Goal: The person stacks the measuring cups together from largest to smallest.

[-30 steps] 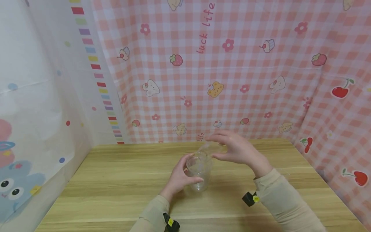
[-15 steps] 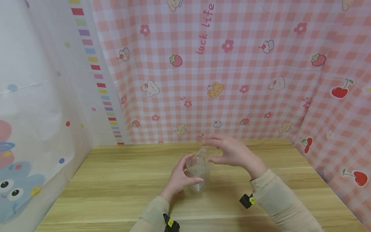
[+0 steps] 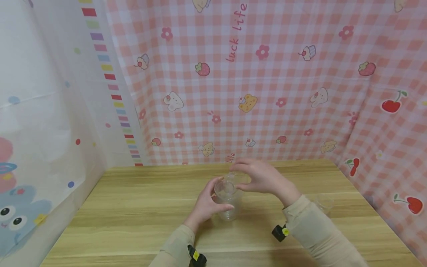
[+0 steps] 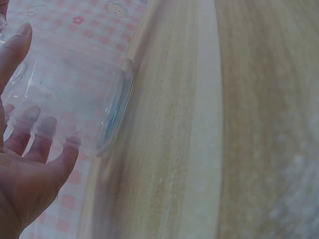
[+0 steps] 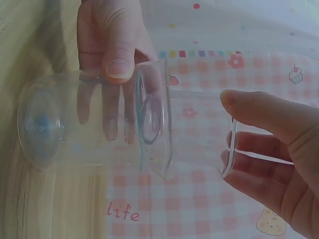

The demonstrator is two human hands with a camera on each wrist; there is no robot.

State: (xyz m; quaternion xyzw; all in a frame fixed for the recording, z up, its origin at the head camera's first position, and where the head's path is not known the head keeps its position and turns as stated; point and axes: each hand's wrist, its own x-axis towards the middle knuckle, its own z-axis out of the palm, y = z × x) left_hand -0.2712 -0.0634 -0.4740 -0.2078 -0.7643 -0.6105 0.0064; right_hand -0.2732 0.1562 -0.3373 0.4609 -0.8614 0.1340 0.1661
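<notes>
A clear, see-through cup (image 3: pixel 235 200) stands upright on the table with its mouth up. My left hand (image 3: pixel 206 203) grips its side, thumb in front and fingers behind; in the left wrist view the fingers show through the cup's wall (image 4: pixel 75 94). My right hand (image 3: pixel 265 178) is just above the mouth. It holds a second clear cup (image 5: pixel 199 119) by the rim, thumb on one side and fingers on the other. In the right wrist view this second cup's round bottom end (image 5: pixel 151 119) appears within the first cup's mouth.
Another clear round object (image 3: pixel 325 202) sits on the wooden table (image 3: pixel 140 211) to the right, partly behind the right sleeve (image 3: pixel 320 226). A pink checked cloth (image 3: pixel 213 89) hangs along the table's back edge. Black wrist cameras (image 3: pixel 197 256) jut out below both cuffs.
My right hand has moved left and down with the second cup, toward the first cup's mouth. The left hand and the first cup have stayed in place.
</notes>
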